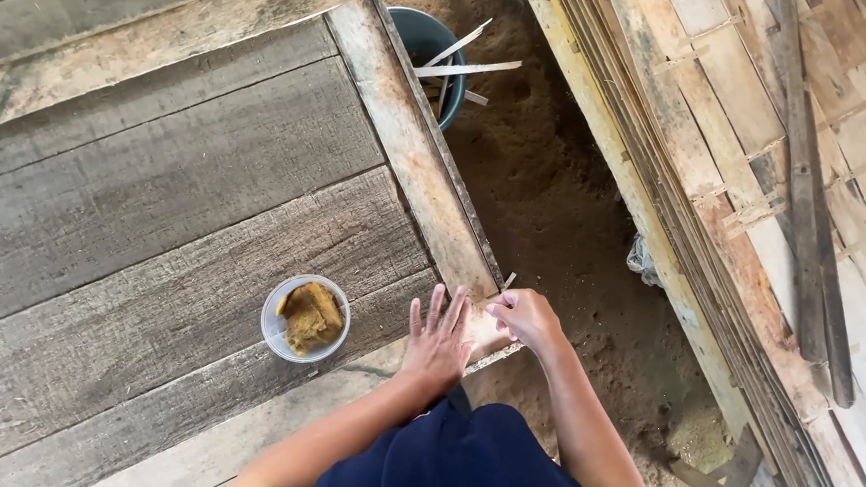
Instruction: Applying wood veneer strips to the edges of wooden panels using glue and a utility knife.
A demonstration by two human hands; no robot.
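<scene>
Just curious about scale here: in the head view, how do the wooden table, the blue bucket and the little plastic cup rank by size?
1. Wooden table, by far the largest.
2. Blue bucket, partly hidden by the table edge.
3. Plastic cup, smallest, though it is nearer the camera.

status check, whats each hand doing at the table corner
Left hand flat, fingers spread on the wooden table corner. Right hand pinching a thin pale sliver at the edge. Plastic cup of brown material beside the left hand, not touching.
</scene>
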